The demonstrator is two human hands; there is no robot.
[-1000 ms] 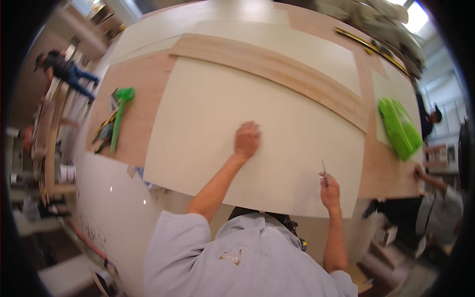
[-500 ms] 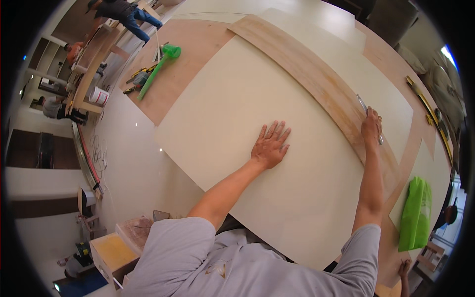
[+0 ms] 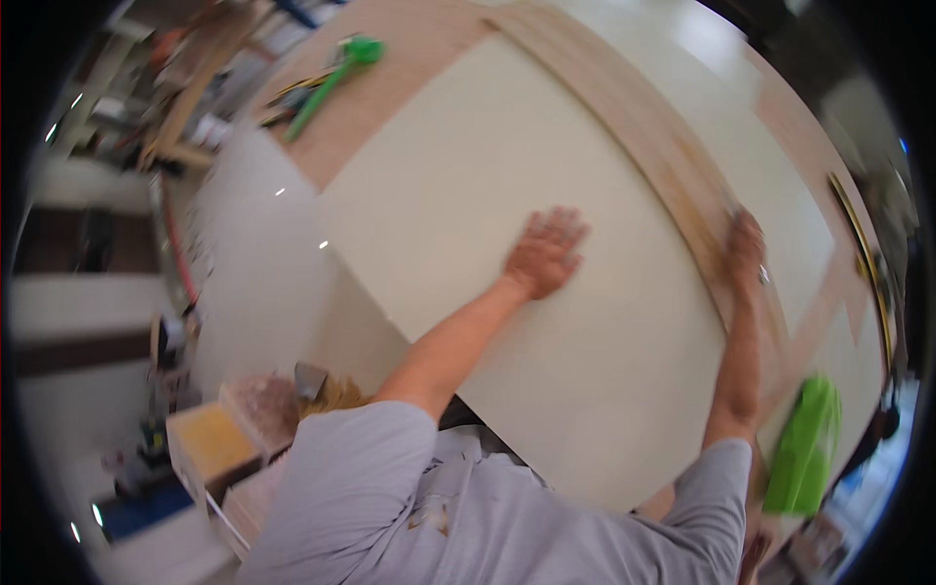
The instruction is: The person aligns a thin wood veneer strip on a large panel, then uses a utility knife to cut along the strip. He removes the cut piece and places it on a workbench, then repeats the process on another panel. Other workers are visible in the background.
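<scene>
My left hand lies flat with fingers spread on a large cream panel. Along the panel's right side runs a long, wide wooden board, resting on top of it. My right hand is closed at the board's right edge. It grips a slim silver utility knife, of which only a small shiny end shows below the fingers. Motion blur hides the blade and the exact finger positions.
Far left on a bare wood sheet lie a green hammer-like tool and other hand tools. A bright green bag sits near right, with a yellow-black level beyond. Wooden boxes stand by my left arm. Blurred people are at far left.
The whole view has turned slightly clockwise and blurred. My left hand stays flat on the panel, the right at the board's edge. The knife's far end, visible before, no longer shows clearly.
</scene>
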